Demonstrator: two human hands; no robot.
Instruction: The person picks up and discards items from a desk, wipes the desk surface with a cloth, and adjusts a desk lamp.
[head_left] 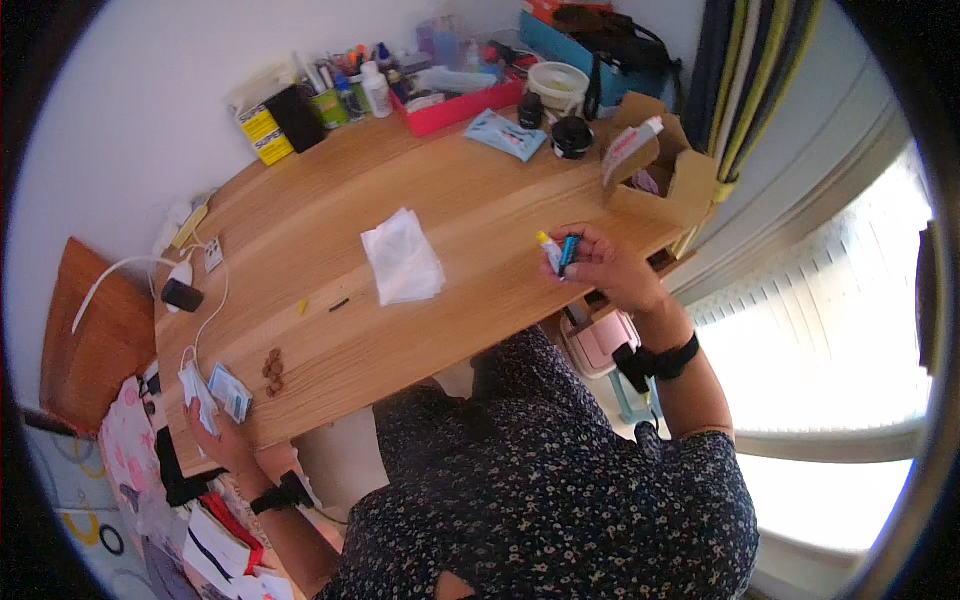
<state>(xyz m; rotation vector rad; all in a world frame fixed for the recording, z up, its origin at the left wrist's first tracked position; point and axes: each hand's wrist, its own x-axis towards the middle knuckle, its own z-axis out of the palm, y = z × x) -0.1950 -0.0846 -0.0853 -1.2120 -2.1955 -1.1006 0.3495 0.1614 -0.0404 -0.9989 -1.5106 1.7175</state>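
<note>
At the desk's left end, my left hand closes its fingers on a pale blue and white item that looks like a folded face mask. A small blue and white packet lies right beside it. Over the desk's right side, my right hand holds two small things between thumb and fingers: a white tube with a yellow cap and a blue and black cylinder, perhaps a battery. White tissue-like sheets rest on the desk between the hands.
Small brown round pieces, a dark stick and a yellow scrap lie on the wooden desk. Along the back stand a pink tray, bottles and jars. An open cardboard box sits at right; a lamp and cables at left.
</note>
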